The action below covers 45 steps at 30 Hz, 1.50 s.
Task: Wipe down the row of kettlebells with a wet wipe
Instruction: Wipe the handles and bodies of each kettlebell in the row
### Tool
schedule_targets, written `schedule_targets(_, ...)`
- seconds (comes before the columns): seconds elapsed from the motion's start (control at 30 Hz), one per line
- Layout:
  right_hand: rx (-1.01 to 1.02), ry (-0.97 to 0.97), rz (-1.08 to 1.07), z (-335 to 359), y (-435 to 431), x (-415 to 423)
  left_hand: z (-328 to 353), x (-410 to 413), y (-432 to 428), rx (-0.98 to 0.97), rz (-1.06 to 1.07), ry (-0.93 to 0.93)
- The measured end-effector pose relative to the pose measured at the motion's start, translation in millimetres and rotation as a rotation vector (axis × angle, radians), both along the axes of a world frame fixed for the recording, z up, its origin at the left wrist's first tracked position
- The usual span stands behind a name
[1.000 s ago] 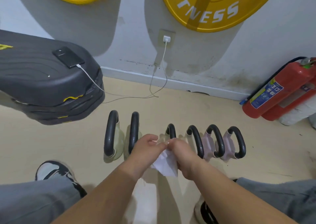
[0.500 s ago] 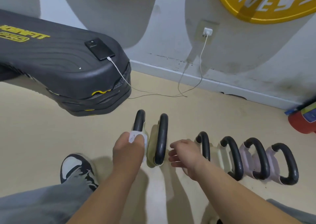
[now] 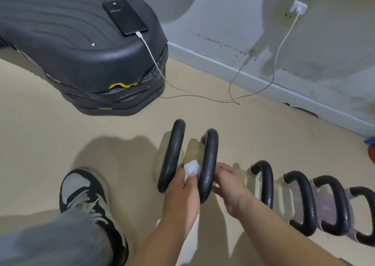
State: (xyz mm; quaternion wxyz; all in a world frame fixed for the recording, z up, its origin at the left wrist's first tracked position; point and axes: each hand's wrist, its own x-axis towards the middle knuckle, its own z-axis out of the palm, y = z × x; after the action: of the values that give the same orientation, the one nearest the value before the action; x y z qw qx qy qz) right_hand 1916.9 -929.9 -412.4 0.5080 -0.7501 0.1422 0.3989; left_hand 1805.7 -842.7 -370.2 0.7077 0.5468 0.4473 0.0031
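From the head camera, six kettlebells (image 3: 302,203) stand in a row on the beige floor (image 3: 50,140), each with a glossy black loop handle. The bodies of the two at the left end are pale yellowish. The four to the right are smaller, and the last ones have pinkish-lilac bodies.

The first kettlebell (image 3: 171,156) and the second kettlebell (image 3: 210,158) stand upright just beside each other. The wet wipe (image 3: 191,169), a small crumpled white wad, sits in the gap between their two handles and touches the inner side of the second one.

The left hand (image 3: 182,196) reaches into that gap from below, its thumb and fingers pinched on the wipe. The right hand (image 3: 230,184) is on the far side of the second kettlebell's handle with its fingers against the bar. From this angle I cannot tell whether they wrap round it or only rest there. The two hands are close together, with only that handle between them.

A black step platform (image 3: 81,48) lies beyond, with a phone (image 3: 124,17) on it, plugged into a white cable (image 3: 154,63). A black-and-white shoe (image 3: 81,192) is planted to the left.
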Motion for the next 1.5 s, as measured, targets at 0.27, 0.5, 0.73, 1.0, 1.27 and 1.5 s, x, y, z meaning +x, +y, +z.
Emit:
schedule_targets(0.27, -0.135, -0.117, -0.036, -11.0, 7.6, 8.4, -13.6, 9.5, -6.3, -0.089, 0.027, 0.034)
schedule_targets(0.5, -0.137, -0.043, -0.046, -13.4, 14.1, 23.3, -3.3, 18.2, 2.2, -0.251, 0.195, 0.001)
schedule_targets(0.73, -0.104, 0.019, -0.115, -23.9, 14.5, 28.3, 13.7, 28.2, -10.9, -0.149, 0.246, -0.086)
schedule_targets(1.0, -0.067, 0.010, -0.164, -29.7, 12.8, 25.8, -10.9, -6.6, -51.2, 0.367, 0.081, -0.084)
schedule_targets(1.27, -0.098, -0.026, -0.072, -23.2, 11.1, 22.7, -32.8, -20.3, -77.3, 0.676, -0.061, -0.054)
schedule_targets(1.5, -0.084, -0.045, 0.031, -5.0, 6.6, 17.2, -1.3, 26.0, -28.8, 0.721, -0.318, -0.016)
